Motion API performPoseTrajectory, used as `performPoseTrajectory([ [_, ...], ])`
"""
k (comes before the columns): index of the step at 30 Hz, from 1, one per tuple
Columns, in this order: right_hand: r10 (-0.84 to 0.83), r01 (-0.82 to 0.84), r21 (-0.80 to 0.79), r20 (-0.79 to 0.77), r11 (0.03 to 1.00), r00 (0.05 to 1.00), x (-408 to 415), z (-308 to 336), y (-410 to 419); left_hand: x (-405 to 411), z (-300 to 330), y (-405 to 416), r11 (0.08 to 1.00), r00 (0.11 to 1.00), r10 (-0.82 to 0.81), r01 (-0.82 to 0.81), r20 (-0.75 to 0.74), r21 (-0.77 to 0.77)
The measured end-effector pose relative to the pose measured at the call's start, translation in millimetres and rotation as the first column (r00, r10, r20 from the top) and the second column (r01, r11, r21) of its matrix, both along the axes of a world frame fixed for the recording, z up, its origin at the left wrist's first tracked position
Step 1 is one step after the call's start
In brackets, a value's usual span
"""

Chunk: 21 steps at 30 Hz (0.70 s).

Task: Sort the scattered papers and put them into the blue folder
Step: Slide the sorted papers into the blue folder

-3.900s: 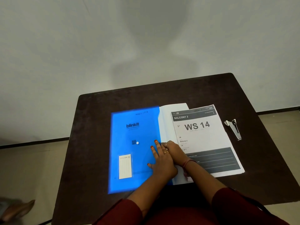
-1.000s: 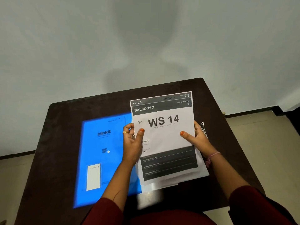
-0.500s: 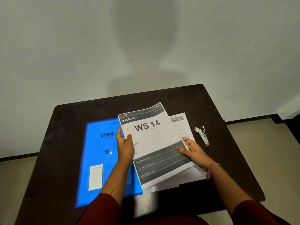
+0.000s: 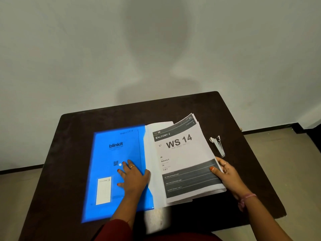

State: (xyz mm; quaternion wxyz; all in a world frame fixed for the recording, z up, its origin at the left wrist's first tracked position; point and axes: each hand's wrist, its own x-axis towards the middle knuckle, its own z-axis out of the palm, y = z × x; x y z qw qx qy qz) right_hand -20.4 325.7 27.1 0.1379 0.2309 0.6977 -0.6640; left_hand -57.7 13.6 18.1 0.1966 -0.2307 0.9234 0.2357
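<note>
A blue folder (image 4: 114,173) printed "blinkit" lies flat on the left half of a dark table (image 4: 73,153). My left hand (image 4: 133,178) rests palm down on it, fingers spread, near its right edge. A stack of papers (image 4: 182,160) lies just right of the folder, its top sheet reading "BALCONY 2, WS 14". A plain white sheet sticks out from under the stack's left side and meets the folder's edge. My right hand (image 4: 225,173) grips the stack's right edge, thumb on the dark band of the top sheet.
A small metal staple remover (image 4: 218,145) lies on the table right of the papers, close to my right hand. The table stands against a pale wall; tiled floor shows on both sides.
The stack was held up by both hands; it now lies on the table beside the folder. My left hand let go and moved onto the folder. My right hand shifted to the stack's right edge.
</note>
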Motion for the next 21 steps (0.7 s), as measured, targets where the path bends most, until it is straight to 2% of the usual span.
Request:
performPoseTrajectory([
  [6, 0.073, -0.072, -0.041, 0.023, 0.997, 0.997, -6.1, 0.2, -3.7, -1.4, 8.4, 8.3, 0.990, 0.974, -0.001, 0.033, -0.227, 0.137],
  [8, 0.095, -0.094, -0.061, 0.021, 0.994, 0.995, -8.0, 0.0, -7.4, 0.4, 10.8, 10.2, 0.986, 0.965, -0.018, 0.060, -0.261, 0.155],
  [11, 0.127, -0.125, -0.082, 0.022, 0.989, 0.992, -11.0, 1.1, -16.4, 1.4, 12.4, 12.2, 0.983, 0.977, -0.122, 0.143, -0.173, 0.114],
  [14, 0.146, -0.146, -0.071, -0.001, 0.987, 0.989, -14.4, -0.7, -21.5, -0.4, 10.0, 13.1, 0.953, 0.953, -0.300, 0.297, -0.046, -0.057],
  [17, 0.140, -0.140, -0.041, -0.014, 0.989, 0.990, -17.1, -2.1, -17.2, -0.4, 11.8, 16.4, 0.933, 0.939, -0.342, 0.343, 0.028, -0.113],
  [21, 0.108, -0.108, -0.045, -0.003, 0.993, 0.994, -15.9, -0.9, -3.4, 1.6, 14.2, 19.5, 0.907, 0.930, -0.366, 0.363, 0.028, -0.213],
])
